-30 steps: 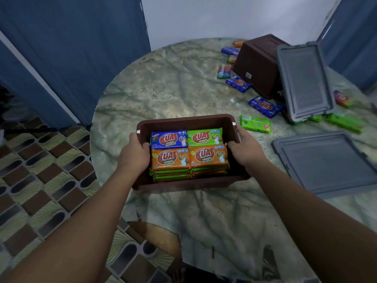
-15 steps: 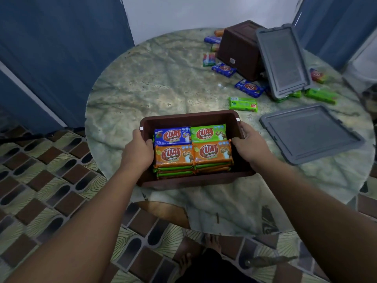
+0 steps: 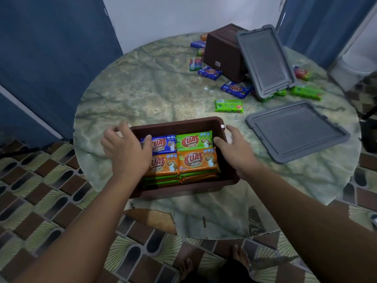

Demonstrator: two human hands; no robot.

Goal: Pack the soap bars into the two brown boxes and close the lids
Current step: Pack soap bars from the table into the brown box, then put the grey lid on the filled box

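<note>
Lying long axis left-to-right, the soap-filled brown box [image 3: 179,125] sits between loose-fingered left hand [image 3: 127,149] and right hand [image 3: 237,149].

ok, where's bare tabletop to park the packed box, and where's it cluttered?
Bare marble lies left of and beyond the packed box, toward the blue curtain, and on the near strip in front of it. Crowded: far right, around the tipped box, its leaning lid, scattered soap bars and the flat lid.

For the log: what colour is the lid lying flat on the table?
Grey; the flat lid shows best in the head view, right of the near brown box.
</note>
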